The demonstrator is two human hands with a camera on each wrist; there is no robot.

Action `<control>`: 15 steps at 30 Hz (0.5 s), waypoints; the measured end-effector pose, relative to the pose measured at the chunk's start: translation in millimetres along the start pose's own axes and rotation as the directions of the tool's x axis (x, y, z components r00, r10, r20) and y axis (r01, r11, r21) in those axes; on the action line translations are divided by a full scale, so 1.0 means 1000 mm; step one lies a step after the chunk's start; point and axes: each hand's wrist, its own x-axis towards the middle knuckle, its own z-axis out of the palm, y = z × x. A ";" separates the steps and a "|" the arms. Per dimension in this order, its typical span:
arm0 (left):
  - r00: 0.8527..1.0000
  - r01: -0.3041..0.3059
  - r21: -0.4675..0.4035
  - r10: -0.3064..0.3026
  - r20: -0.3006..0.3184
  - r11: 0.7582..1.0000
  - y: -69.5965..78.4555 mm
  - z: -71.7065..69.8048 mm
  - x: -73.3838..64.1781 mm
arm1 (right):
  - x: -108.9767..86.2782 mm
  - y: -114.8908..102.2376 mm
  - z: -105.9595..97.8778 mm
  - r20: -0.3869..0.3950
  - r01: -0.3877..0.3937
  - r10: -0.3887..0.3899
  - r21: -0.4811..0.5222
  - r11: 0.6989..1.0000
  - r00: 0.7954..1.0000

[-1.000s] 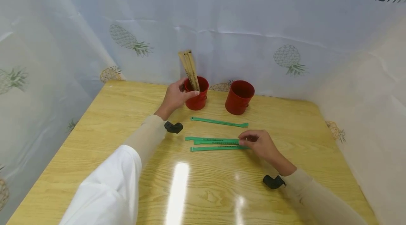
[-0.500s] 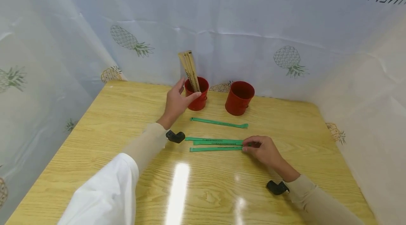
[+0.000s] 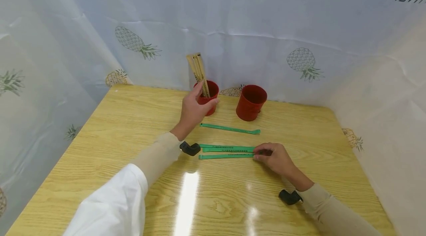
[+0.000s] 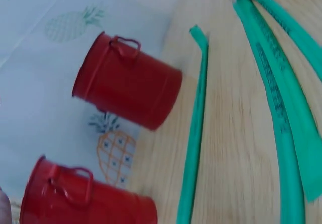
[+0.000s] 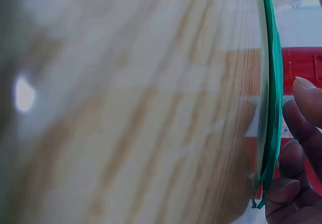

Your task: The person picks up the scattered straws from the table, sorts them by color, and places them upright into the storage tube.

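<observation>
Several tan stick packets (image 3: 197, 66) lean upright in the left red bucket (image 3: 212, 107). My left hand (image 3: 193, 112) is in front of that bucket, thumb and fingers spread apart, overlapping its rim and the packets in the head view. Only a sliver of a finger (image 4: 4, 209) shows in the left wrist view. On the table, my right hand (image 3: 276, 158) pinches the right ends of several green stick packets (image 3: 226, 149), which lie close together; its fingers hide those ends. In the right wrist view, the fingertips are right at the green packets' (image 5: 273, 93) end.
A second red bucket (image 3: 250, 104), with a small wire handle, stands to the right. One separate green stick packet (image 3: 229, 128) lies between the buckets and the other green ones. A pineapple-print curtain (image 3: 206, 14) closes off the back and sides of the wooden table (image 3: 110, 147).
My left hand has shifted right and across the front of the left bucket. My right hand has slid slightly right along the green packets to their ends.
</observation>
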 end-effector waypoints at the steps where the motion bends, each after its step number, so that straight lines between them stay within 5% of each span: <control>1: 1.000 0.001 -0.006 0.000 0.017 1.000 0.002 0.003 0.000 | 0.000 0.000 0.000 0.000 -0.001 0.001 -0.004 1.000 1.000; 15: 0.977 0.044 -0.057 -0.031 0.211 0.997 0.013 0.052 0.008 | 0.001 -0.003 0.003 0.010 0.064 -0.063 -0.038 0.997 0.998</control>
